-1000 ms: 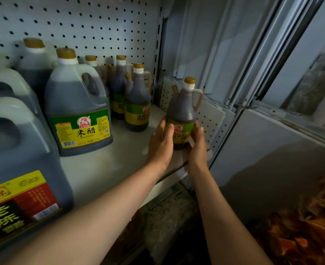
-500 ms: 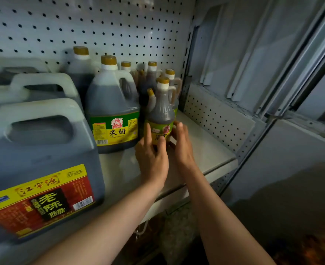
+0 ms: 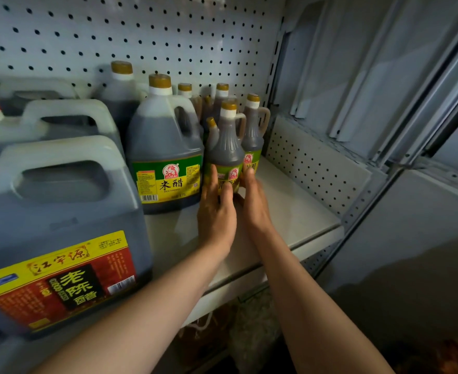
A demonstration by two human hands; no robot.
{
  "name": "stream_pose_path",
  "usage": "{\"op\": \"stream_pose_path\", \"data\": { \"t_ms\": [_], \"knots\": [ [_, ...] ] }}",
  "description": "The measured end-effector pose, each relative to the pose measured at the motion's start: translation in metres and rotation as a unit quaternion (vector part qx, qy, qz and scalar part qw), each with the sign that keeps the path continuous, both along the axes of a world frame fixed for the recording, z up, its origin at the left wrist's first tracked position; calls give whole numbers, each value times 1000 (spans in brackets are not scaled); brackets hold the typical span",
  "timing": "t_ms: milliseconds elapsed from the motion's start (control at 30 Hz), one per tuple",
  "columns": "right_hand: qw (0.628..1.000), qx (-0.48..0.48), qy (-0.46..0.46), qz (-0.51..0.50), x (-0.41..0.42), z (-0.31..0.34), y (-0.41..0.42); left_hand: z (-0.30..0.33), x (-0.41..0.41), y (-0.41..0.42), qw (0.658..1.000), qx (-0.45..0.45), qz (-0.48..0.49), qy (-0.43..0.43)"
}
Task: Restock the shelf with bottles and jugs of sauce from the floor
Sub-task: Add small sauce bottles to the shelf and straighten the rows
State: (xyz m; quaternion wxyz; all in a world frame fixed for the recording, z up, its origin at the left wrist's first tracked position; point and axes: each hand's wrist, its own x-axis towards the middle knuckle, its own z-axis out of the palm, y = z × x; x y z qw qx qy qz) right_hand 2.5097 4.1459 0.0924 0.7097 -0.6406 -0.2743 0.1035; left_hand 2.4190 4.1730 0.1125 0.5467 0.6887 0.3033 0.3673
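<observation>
The left hand (image 3: 217,214) and the right hand (image 3: 253,203) lie close side by side on the lower part of a small dark plastic sauce bottle with a gold cap, a side handle and a yellow-green label (image 3: 228,149). The fingers of both hands are almost straight and press on the label from the left and from the right, so the bottle is held between the two hands; they do not curl round it. This bottle stands upright on the white metal shelf (image 3: 298,211).

Just behind the bottle and to its right stands another small dark bottle of the same kind (image 3: 253,136), touching it or nearly so. Further behind it are more small gold-capped bottles (image 3: 221,101) against the white pegboard back wall (image 3: 141,36). Just to the left of the held bottle stands a medium dark jug with a green and yellow label (image 3: 166,157); if they touch I cannot tell. Behind this jug is one more gold-capped jug (image 3: 121,87). Far to the left of the bottle, at the shelf front, is a large dark jug with a white handle and a red and yellow label (image 3: 60,225), and a similar large jug (image 3: 68,117) behind it.
</observation>
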Motion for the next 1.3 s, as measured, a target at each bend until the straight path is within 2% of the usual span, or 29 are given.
{"op": "stream_pose_path", "data": {
  "t_ms": [300,433,533,833,900,967,1033,1067,1167,1300],
  "knots": [
    [999,0,49,13,12,-10,10,6,13,3,999,-10,18,43],
    [997,12,50,60,13,-2,10,10,22,13,999,-11,16,30],
    [997,15,36,68,13,1,12,16,30,18,998,-44,25,21],
    [993,-21,48,102,22,0,15,15,34,16,996,-82,42,12],
    [996,-14,44,74,22,-1,8,11,33,6,994,-99,52,23],
    [998,8,26,-48,25,-2,2,8,34,-2,995,-79,63,8],
    [981,53,5,-184,35,1,0,8,39,-3,996,-67,53,-15],
    [977,61,-4,-205,42,5,-1,9,44,-2,996,-72,42,-17],
    [987,54,6,-149,60,11,3,9,59,-1,997,-80,5,-18],
    [995,59,5,-77,75,4,8,12,79,-4,995,-53,-44,-77]
  ]
}}
